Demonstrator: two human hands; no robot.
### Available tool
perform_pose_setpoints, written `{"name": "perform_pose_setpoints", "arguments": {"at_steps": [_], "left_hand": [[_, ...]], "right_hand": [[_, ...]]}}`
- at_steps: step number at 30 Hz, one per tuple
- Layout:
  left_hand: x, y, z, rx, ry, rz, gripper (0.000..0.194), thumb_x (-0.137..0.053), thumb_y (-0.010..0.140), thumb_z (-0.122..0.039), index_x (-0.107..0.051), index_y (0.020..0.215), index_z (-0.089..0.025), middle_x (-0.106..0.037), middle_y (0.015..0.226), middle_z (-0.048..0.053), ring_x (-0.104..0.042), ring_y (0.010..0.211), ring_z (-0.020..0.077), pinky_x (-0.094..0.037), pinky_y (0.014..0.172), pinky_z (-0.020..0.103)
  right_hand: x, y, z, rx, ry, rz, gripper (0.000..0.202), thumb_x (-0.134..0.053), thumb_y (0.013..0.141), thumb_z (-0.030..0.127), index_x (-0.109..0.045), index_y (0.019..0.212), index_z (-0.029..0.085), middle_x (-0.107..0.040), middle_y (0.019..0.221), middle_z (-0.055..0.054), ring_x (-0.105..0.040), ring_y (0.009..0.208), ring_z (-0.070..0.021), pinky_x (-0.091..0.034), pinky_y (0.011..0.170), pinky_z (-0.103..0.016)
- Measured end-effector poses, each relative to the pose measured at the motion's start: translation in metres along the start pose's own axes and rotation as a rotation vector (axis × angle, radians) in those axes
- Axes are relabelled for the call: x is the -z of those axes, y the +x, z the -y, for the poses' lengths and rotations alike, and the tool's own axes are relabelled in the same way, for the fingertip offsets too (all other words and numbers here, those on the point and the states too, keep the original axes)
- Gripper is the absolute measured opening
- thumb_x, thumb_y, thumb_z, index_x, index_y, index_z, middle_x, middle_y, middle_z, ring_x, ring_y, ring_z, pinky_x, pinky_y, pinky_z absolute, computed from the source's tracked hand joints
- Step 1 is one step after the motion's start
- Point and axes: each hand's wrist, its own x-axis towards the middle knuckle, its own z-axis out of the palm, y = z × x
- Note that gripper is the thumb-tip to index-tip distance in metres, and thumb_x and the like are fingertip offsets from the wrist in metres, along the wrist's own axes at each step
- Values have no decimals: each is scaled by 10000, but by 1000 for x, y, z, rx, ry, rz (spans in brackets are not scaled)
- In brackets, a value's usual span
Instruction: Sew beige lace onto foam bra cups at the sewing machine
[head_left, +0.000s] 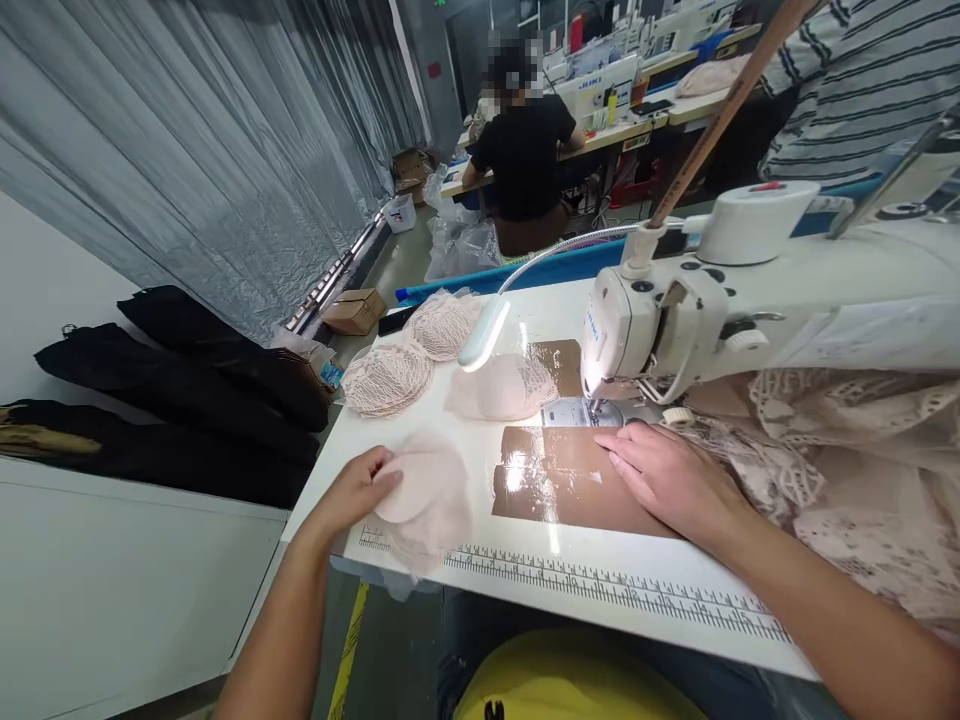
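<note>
My left hand (360, 495) pinches a pale fabric cup (405, 490) with sheer material around it, over the tabletop (465, 590) near its left front corner. Behind it sit two piles of lace-covered cups, the left pile (386, 380) and the right pile (444, 325); whether they are finished or waiting, I can't tell. Another sheer, lace-edged piece (499, 388) lies between them and the needle area of my sewing machine (626, 320), under the small lamp (484, 335). My right hand (667, 480) rests released, fingers extended on the brown sheet (559, 475) just in front of the presser foot. Loose lace fabric (832, 470) is heaped at the far right. I judge the work partway along: the held cup is well apart from the needle, its stitching apparently still left.
</note>
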Motion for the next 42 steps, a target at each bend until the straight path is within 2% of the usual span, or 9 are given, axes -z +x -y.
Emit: {"name": "perform_pose_setpoints", "arguments": {"at_steps": [3,6,10,13,19,24,30,34,42], "left_hand": [[-22,-5,-30,-124,-596,293,317,-590,792,-478,-453,848,-198,-540,755,-15,-536,641,125,-411,567,218],[-42,11,-79,-294,-770,513,441,-668,744,-378,-486,1112,-217,-598,1008,52,-592,892,190,-467,708,260],[-72,52,-129,-420,-420,446,285,-625,739,-280,-581,1001,-176,-617,945,51,-600,857,202,-468,664,258],[-89,79,-146,-442,-272,356,163,-580,764,-306,-575,824,-154,-580,755,7,-559,684,156,-412,559,228],[-101,104,-156,-451,-79,97,221,-467,856,-342,-561,755,-169,-559,678,8,-493,629,148,-343,570,244],[-104,110,-161,-490,94,46,239,-483,864,-311,-552,671,-188,-541,592,3,-487,554,150,-315,539,252],[-91,95,-168,-627,240,-114,175,-439,886,-214,-597,955,-184,-631,910,83,-580,828,221,-434,665,305],[-97,82,-169,-912,327,-8,242,-392,933,-229,-603,1036,-171,-665,1020,95,-605,911,215,-505,785,342],[-112,93,-156,-930,407,-15,431,-465,895,-317,-528,1249,-78,-561,1302,182,-517,1202,314,-470,981,474]], "right_hand": [[4,1,4,-24,54,-9,318,-402,897,188,-684,1043,179,-666,886,-77,-615,841,-208,-486,743,-333],[11,0,6,-72,181,-74,296,-426,907,211,-677,1061,185,-685,961,-66,-624,885,-193,-483,775,-310],[21,-2,8,-70,374,-201,256,-455,918,263,-694,955,182,-698,877,-51,-627,803,-162,-467,719,-266],[26,-3,10,34,403,-121,260,-474,909,267,-690,795,177,-660,715,-29,-575,681,-141,-420,640,-247],[22,-1,14,71,183,107,302,-481,892,197,-612,622,170,-581,637,0,-477,631,-119,-327,597,-235],[19,2,12,-45,107,58,182,-520,891,247,-687,890,177,-623,832,-40,-524,791,-159,-369,682,-257],[15,4,10,-111,-36,143,193,-506,896,224,-675,983,193,-609,886,-40,-519,795,-167,-384,727,-286],[14,4,11,-106,-67,137,228,-484,891,183,-657,1038,196,-618,901,-38,-526,805,-172,-382,712,-289],[14,8,10,-141,-104,148,219,-493,899,226,-643,1055,190,-634,893,-43,-550,780,-174,-378,665,-292]]}}
